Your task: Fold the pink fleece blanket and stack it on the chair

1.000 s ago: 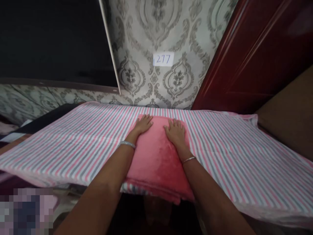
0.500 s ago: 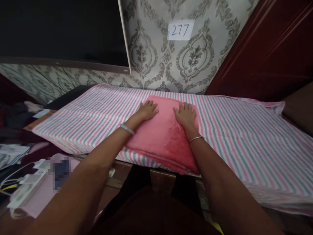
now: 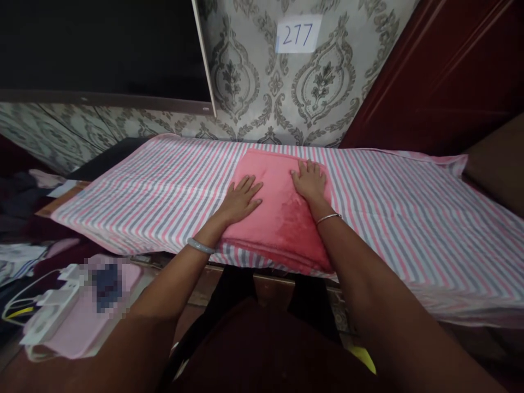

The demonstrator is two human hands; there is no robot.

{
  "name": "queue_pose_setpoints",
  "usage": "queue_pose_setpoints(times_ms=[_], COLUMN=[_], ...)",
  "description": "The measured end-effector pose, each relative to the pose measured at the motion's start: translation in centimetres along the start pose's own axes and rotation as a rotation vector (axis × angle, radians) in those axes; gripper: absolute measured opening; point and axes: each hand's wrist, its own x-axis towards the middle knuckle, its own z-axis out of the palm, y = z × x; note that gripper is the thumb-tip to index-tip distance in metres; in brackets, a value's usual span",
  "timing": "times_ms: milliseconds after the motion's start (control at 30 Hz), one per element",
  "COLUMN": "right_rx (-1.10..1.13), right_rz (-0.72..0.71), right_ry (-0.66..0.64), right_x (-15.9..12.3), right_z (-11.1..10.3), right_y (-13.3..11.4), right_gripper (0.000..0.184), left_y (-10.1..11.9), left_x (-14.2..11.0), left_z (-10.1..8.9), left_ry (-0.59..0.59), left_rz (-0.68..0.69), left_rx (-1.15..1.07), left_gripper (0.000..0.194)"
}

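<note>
A pink plush blanket, folded into a thick rectangle, lies on a striped cloth in pink, grey and white. Its right front part looks darker red than the rest. My left hand rests flat on the blanket's left side, fingers spread. On the far right part of the blanket lies my right hand, also flat with its fingers apart. Neither hand grasps anything. The folded layers show along the blanket's front edge.
A large dark screen hangs at the left above the cloth. Patterned wallpaper backs the surface, with a paper marked 277 on it. A white power strip with cables sits at lower left. Dark red wooden panelling stands at right.
My left hand has slid toward me along the blanket's left side. My right hand stays in about the same place on the blanket. The whole view has shifted slightly.
</note>
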Motion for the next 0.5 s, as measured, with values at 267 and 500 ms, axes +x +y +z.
queue_pose_setpoints(times_ms=[267, 500], right_rx=[0.111, 1.0], right_rz=[0.008, 0.32], right_ry=[-0.236, -0.128], right_x=[-1.4, -15.5], right_z=[-3.9, -5.7], right_y=[2.3, 6.6], right_gripper=[0.061, 0.076], left_y=[-0.2, -0.1], left_x=[-0.1, 0.1], left_z=[0.0, -0.1], left_ry=[0.025, 0.056], left_rz=[-0.009, -0.004], left_rx=[0.004, 0.004], left_gripper=[0.059, 0.058])
